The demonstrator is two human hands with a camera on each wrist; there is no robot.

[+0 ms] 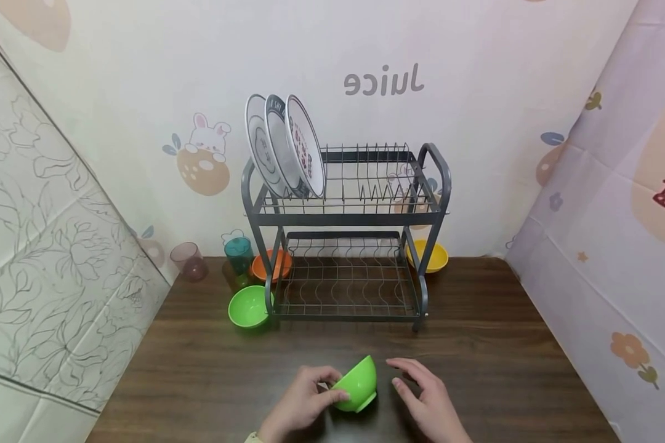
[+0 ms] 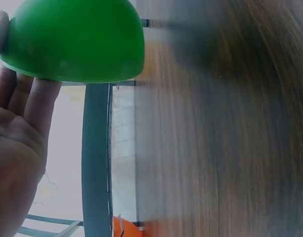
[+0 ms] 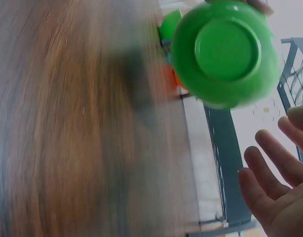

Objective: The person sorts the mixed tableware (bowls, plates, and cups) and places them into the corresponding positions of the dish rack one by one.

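Observation:
Near the front of the table, my left hand (image 1: pixel 305 397) pinches the rim of a green bowl (image 1: pixel 360 387), thumb on one side and fingers on the other. The bowl is tipped on its side, its base turned toward the right. In the left wrist view the bowl (image 2: pixel 77 42) fills the top, fingers along its rim. My right hand (image 1: pixel 423 394) is just to the right of the bowl, apart from it, fingers loosely spread with nothing in them. The right wrist view shows the bowl's round base (image 3: pixel 226 49) facing that hand.
Behind the hands stands a two-tier dish rack (image 1: pixel 349 218) with three plates (image 1: pixel 305 147) upright at its upper left. Another green bowl (image 1: pixel 249 306), an orange bowl (image 1: pixel 263 266), a teal cup (image 1: pixel 238 253) and a pink cup (image 1: pixel 190 261) stand left; a yellow bowl (image 1: pixel 436 257) sits right.

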